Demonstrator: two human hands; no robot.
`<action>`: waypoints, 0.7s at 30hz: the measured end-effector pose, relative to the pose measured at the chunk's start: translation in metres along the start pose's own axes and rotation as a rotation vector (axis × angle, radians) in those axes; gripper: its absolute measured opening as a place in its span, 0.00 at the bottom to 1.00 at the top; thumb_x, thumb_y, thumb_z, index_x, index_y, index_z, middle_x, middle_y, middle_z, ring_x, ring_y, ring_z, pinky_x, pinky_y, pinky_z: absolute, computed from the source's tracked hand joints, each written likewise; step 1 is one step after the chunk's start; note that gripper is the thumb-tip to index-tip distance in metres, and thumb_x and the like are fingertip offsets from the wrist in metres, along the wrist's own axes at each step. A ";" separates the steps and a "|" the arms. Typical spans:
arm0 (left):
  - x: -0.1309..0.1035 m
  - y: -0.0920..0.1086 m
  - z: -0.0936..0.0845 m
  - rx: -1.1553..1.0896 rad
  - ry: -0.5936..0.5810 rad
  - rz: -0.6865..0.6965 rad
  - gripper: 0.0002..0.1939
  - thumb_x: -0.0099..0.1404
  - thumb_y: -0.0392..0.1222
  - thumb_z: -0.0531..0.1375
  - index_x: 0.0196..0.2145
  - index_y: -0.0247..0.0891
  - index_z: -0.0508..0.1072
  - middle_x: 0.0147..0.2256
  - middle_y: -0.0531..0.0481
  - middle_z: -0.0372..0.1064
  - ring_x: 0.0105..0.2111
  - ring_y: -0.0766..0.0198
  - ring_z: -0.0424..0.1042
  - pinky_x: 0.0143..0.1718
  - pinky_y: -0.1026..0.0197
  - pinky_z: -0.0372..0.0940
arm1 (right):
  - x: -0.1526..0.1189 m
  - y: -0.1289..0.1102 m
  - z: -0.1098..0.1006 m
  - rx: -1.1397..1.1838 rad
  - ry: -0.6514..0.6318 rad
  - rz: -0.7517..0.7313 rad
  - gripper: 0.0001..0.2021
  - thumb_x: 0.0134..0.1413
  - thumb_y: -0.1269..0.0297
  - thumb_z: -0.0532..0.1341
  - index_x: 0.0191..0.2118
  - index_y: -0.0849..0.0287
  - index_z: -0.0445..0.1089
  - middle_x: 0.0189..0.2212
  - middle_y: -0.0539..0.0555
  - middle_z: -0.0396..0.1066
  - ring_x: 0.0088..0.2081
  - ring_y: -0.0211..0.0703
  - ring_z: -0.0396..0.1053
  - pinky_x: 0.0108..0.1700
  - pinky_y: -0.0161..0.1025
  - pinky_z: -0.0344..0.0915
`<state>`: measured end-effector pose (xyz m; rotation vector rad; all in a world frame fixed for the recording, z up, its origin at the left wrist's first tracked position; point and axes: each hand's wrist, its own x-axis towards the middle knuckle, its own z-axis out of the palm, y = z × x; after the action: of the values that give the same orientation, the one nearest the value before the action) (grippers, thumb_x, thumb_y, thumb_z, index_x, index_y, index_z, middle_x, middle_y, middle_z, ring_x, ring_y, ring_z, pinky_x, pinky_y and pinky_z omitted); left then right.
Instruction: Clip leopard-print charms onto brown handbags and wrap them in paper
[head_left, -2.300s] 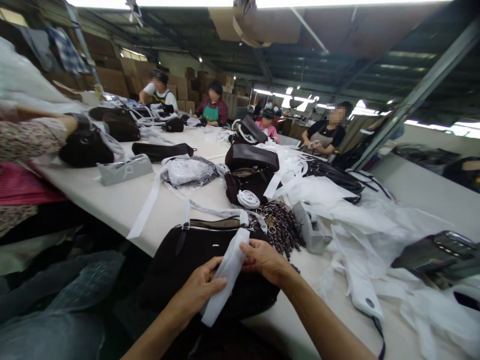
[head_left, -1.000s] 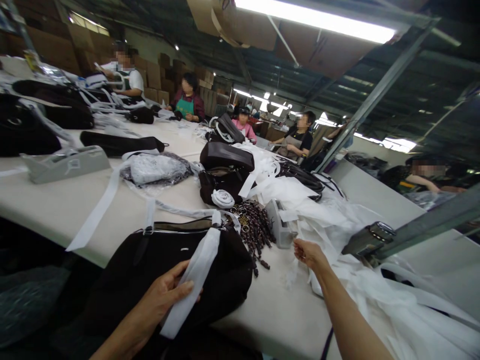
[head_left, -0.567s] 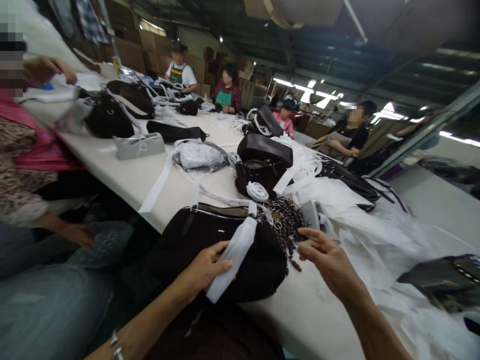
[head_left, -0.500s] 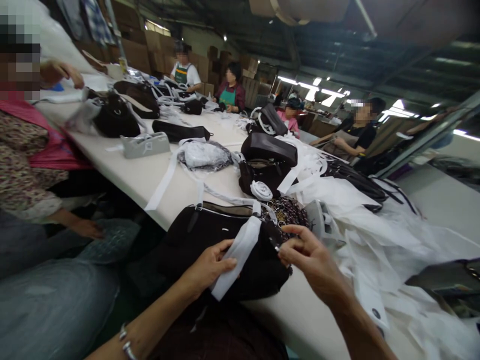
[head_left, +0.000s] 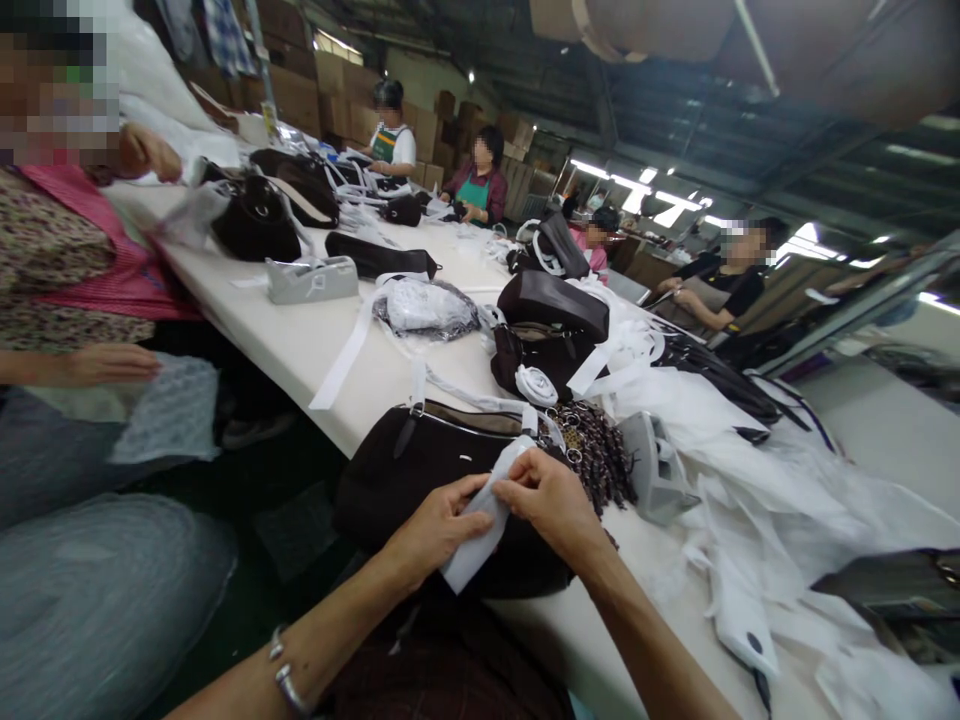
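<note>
A dark handbag (head_left: pixel 405 470) rests at the table's near edge, its handles wrapped in white material. Over its front lies a strip of white tissue paper (head_left: pixel 469 562). My left hand (head_left: pixel 442 525) pinches the strip between thumb and fingers. My right hand (head_left: pixel 551 500) has its fingertips closed on the strip's upper part, close to the bag's right handle base. What lies under the paper is hidden. Just right of the bag sits a heap of dark braided tassels with metal rings (head_left: pixel 607 465).
A grey tape dispenser (head_left: pixel 656 470) stands right of the tassels, with white wrapping sheets (head_left: pixel 750 470) beyond. Another dispenser (head_left: pixel 311 280), a plastic-wrapped bundle (head_left: pixel 424 308) and dark bags (head_left: pixel 551 310) lie farther back. A co-worker's hand (head_left: pixel 112 362) holds bubble wrap (head_left: pixel 169 405) at left.
My right hand has moved left from the bag's right end onto the white strip. My left hand keeps its pinch. The co-worker at left has raised a bubble wrap sheet.
</note>
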<state>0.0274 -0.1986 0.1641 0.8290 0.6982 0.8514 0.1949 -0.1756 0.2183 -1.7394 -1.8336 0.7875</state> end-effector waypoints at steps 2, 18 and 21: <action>0.000 -0.001 0.000 -0.031 0.004 -0.009 0.33 0.53 0.42 0.68 0.56 0.34 0.67 0.32 0.48 0.75 0.27 0.66 0.72 0.28 0.66 0.63 | 0.001 0.001 0.000 -0.020 0.000 0.025 0.09 0.46 0.58 0.64 0.27 0.57 0.66 0.21 0.47 0.69 0.24 0.38 0.66 0.26 0.33 0.56; -0.004 0.003 -0.012 -0.158 -0.045 -0.099 0.41 0.52 0.48 0.70 0.59 0.31 0.61 0.31 0.43 0.76 0.27 0.62 0.75 0.27 0.63 0.68 | -0.023 0.013 -0.021 -0.395 0.107 -0.463 0.21 0.51 0.67 0.63 0.53 0.55 0.66 0.54 0.59 0.67 0.54 0.52 0.65 0.56 0.50 0.61; -0.003 0.002 -0.008 -0.095 -0.051 -0.076 0.41 0.49 0.49 0.72 0.56 0.31 0.63 0.30 0.45 0.76 0.25 0.63 0.74 0.28 0.64 0.67 | -0.015 0.000 -0.017 -0.623 -0.088 -0.711 0.29 0.51 0.75 0.59 0.59 0.50 0.64 0.63 0.56 0.57 0.66 0.54 0.48 0.66 0.56 0.44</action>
<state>0.0186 -0.1972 0.1623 0.7318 0.6363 0.7863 0.2075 -0.1895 0.2312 -1.1790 -2.7015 -0.0053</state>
